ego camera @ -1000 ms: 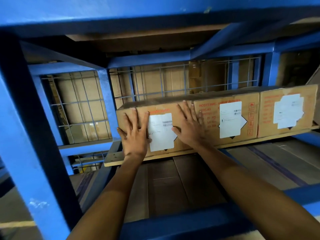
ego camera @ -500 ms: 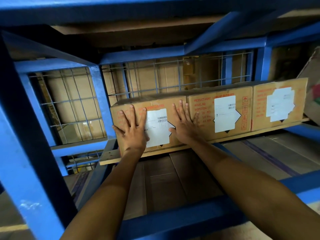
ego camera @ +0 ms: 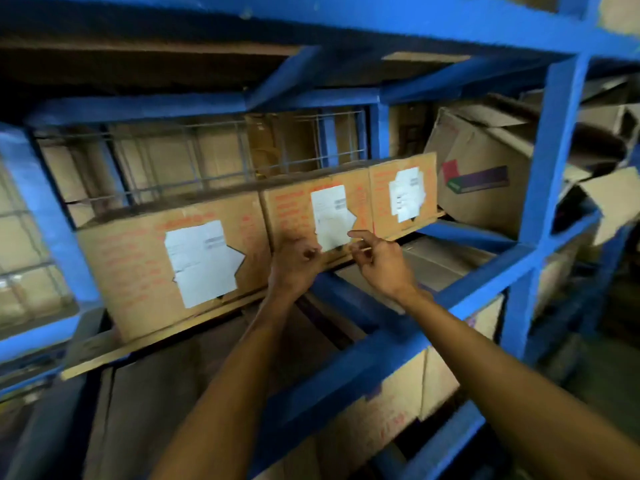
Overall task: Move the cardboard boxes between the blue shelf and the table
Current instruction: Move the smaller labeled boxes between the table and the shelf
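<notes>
- Since the earlier frames both hands have come off the left box (ego camera: pixel 145 268), where they lay flat on its face, and slid right to the middle box (ego camera: pixel 311 216).
- The view has swung right too, so more of the blue shelf (ego camera: pixel 554 168) shows now, including a crumpled open carton (ego camera: pixel 485 174) in the next bay that wasn't visible before.
- Left hand (ego camera: pixel 294 261) is at the lower front edge of the middle box, just left of its white label (ego camera: pixel 330 216). Its fingers are curled in loosely; it's blurry, so I can't tell whether they're actually hooked on anything.
- Right hand (ego camera: pixel 381 261) is just beside it under the label, index finger sticking out, the others half bent. Not clamped on anything as far as I can see.
- The three labelled boxes sit side by side in a row on a thin board (ego camera: pixel 104 355) across the shelf, the right box (ego camera: pixel 381 195) touching the middle one, all pushed toward the wire mesh (ego camera: pixel 207 161) at the back.
- My read: the left box is done being pushed into place and the person is now starting on the middle one, either squaring it up or getting ready to pull it out. No worktop in view, so can't say which way the boxes are headed.
</notes>
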